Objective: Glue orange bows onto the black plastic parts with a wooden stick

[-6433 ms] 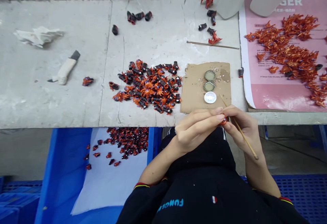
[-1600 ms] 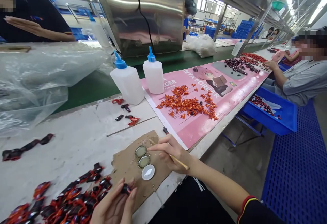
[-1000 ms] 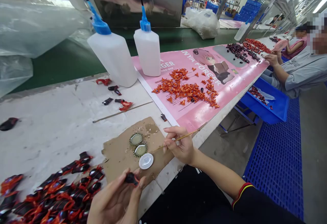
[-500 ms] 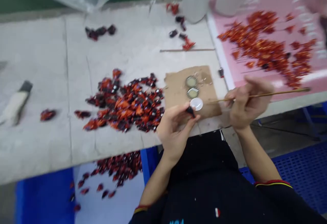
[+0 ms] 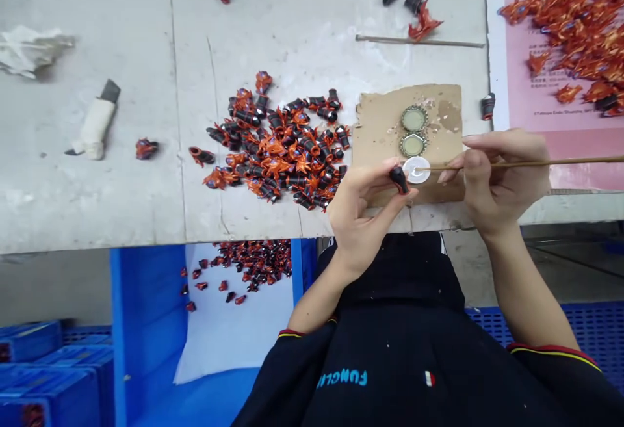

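Between the thumb and fingers of my left hand (image 5: 355, 222) is a small black figurine part (image 5: 399, 181). My right hand (image 5: 509, 183) pinches a thin wooden stick (image 5: 575, 161), whose tip is in a small round white cap (image 5: 413, 177) with something clear and shiny in it. The cap lies on a piece of brown cardboard (image 5: 373, 121), close beside the black part. Two metal bottle caps (image 5: 414, 119) lie on the cardboard just beyond. Left of my left hand spreads a pile of black and orange figurine parts (image 5: 277, 154).
Orange spiky pieces (image 5: 585, 30) are heaped on a pink printed sheet (image 5: 521, 102). A second stick (image 5: 419, 41) lies across the back. A cloth-wrapped blade (image 5: 100, 118) rests at left. Below the table edge, a blue crate (image 5: 151, 329) holds many dark red parts.
The stick's tip has moved left, from above the cardboard into the white cap. My left hand still holds the black part. The camera view has shifted and tilted downward.
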Available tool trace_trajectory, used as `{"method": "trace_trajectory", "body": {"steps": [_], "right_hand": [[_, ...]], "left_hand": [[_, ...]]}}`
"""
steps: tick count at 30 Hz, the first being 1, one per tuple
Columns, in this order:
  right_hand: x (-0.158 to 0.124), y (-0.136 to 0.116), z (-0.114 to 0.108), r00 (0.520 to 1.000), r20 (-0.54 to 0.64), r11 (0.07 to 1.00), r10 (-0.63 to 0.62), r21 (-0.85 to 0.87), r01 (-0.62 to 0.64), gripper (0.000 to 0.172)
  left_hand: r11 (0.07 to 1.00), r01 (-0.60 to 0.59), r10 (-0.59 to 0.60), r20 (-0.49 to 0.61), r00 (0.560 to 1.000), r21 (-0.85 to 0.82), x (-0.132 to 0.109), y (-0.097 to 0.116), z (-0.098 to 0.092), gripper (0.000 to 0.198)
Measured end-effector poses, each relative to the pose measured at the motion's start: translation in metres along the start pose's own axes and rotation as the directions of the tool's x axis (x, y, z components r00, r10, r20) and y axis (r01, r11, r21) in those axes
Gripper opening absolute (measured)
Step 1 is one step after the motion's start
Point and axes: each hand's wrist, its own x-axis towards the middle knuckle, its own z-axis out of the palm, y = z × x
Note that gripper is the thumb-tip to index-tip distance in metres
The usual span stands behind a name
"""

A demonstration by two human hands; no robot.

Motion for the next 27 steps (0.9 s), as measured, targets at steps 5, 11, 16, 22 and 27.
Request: {"method": "trace_trajectory", "body": {"steps": [5, 11, 16, 22, 27], "right_hand": [[0.001, -0.006, 0.001, 0.997, -0.051, 0.998, 0.059, 0.022, -0.058, 0.013], [0.011, -0.017, 0.005, 0.924, -0.306, 0.970, 0.229, 0.153, -0.190, 0.008], [0.009, -0.023, 0.015, 0.878, -0.330, 0.929, 0.346, 0.250, -0.272, 0.013], [0.002, -0.028, 0.020, 0.868, -0.255, 0.879, 0.427, 0.343, -0.331, 0.011], [0.002, -0.029, 0.019, 0.862, -0.200, 0.849, 0.466, 0.374, -0.372, 0.010]], "left_hand": [[1.000, -0.009, 0.008, 0.009, 1.000, 0.029, -0.004, 0.000, -0.005, 0.053], [0.998, 0.007, -0.010, 0.055, 0.998, 0.056, -0.006, -0.001, -0.006, 0.054], [0.999, 0.027, -0.031, 0.089, 0.996, 0.045, -0.006, -0.001, -0.006, 0.055], [0.999, 0.042, -0.044, 0.110, 0.993, 0.023, -0.007, 0.000, -0.006, 0.053], [0.998, 0.063, -0.065, 0.117, 0.991, 0.027, -0.008, 0.000, -0.006, 0.053]]}}
